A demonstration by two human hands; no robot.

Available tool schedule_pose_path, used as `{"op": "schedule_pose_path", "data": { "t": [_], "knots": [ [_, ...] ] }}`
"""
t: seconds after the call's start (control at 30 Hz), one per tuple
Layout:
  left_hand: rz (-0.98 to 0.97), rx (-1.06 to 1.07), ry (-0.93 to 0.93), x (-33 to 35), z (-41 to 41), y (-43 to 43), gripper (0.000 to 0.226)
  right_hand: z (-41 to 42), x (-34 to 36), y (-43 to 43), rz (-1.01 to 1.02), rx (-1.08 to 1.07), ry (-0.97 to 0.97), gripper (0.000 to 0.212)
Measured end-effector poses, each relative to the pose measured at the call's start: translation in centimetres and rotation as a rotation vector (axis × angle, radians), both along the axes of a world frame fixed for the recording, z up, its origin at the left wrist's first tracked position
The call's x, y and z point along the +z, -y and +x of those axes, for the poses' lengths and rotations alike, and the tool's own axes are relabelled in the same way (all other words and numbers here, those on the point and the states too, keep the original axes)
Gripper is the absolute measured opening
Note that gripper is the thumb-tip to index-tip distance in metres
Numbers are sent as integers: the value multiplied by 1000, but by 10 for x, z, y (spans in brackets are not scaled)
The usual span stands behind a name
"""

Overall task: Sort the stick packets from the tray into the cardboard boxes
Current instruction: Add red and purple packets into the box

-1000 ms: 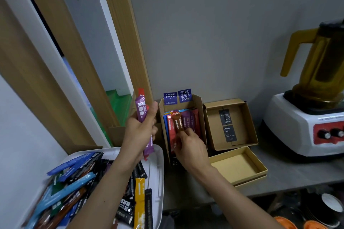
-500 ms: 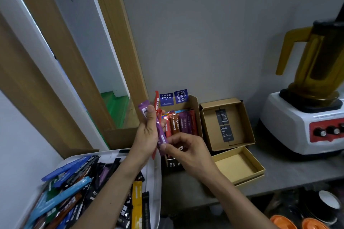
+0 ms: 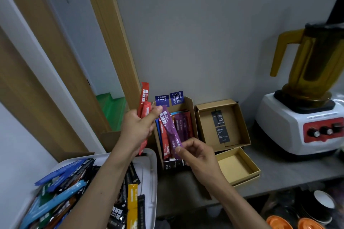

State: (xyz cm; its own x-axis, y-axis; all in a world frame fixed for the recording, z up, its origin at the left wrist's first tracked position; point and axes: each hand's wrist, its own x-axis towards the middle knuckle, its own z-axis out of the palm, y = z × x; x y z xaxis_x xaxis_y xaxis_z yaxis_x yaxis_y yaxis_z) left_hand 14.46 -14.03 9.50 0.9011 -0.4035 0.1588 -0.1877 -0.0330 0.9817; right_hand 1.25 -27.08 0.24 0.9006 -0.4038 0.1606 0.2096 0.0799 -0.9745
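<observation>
1. While the right hand (image 3: 197,154) pinches the low end of the purple packet (image 3: 170,130) between thumb and forefinger, the left hand (image 3: 136,128) at its 10 o'clock grips two red packets (image 3: 144,95) in curled fingers. The left thumb tip lies by the purple packet's top; I cannot tell whether it touches.
2. The purple packet hangs tilted over the box (image 3: 186,103), which stands at 1 o'clock of the tray (image 3: 153,176) and holds upright packets. Held by one end only, it could swing or slip from the pinch and drop between box and tray.
3. The box looks fairly full. Pushed in at a slant, the packet may catch on the standing ones, buckle, or knock them askew.
4. The red packets stick up at 12 o'clock from the left fist. If that grip loosens, one could slide down into the tray's heap.
5. A second box (image 3: 232,109) sits at 3 o'clock of the first and looks nearly empty. Choosing the wrong box would spoil the sort.
</observation>
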Motion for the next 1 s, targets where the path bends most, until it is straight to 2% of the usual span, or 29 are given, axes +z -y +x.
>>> {"op": "schedule_pose_path", "data": {
  "t": [0.1, 0.2, 0.3, 0.33, 0.4, 0.5, 0.57, 0.67, 0.83, 0.9, 1.0],
  "knots": [
    [115, 92, 123, 1, 2, 5, 38, -2, 2, 5, 8, 5, -8, 27],
    [128, 109, 134, 3, 0, 5, 34, -1, 4, 15, 74, -28, -2, 33],
    [231, 84, 137, 6, -6, 1, 17, 1, 12, 23, 317, -100, 5, 36],
    [301, 53, 129, 8, -8, -2, 13, 2, 16, 27, 405, -127, 24, 38],
    [411, -59, 97, 9, -12, -8, 19, 3, 27, 32, 531, -162, 82, 38],
    [477, -232, 70, 9, -18, -10, 21, 8, 37, 34, 560, -182, 104, 39],
    [528, -294, 40, 9, -22, -10, 23, 12, 39, 32, 531, -180, 96, 44],
    [580, -315, 63, 13, -24, -11, 26, 12, 38, 31, 413, -237, 71, 39],
    [711, 49, 356, 26, -23, -3, 47, 9, 35, 36, 74, -390, 41, 35],
    [616, 64, 414, 30, -25, 8, 41, 9, 36, 37, -60, -400, 43, 35],
    [471, -139, 361, 36, -30, 31, 31, 10, 40, 38, -197, -340, 46, 39]
  ]
}}
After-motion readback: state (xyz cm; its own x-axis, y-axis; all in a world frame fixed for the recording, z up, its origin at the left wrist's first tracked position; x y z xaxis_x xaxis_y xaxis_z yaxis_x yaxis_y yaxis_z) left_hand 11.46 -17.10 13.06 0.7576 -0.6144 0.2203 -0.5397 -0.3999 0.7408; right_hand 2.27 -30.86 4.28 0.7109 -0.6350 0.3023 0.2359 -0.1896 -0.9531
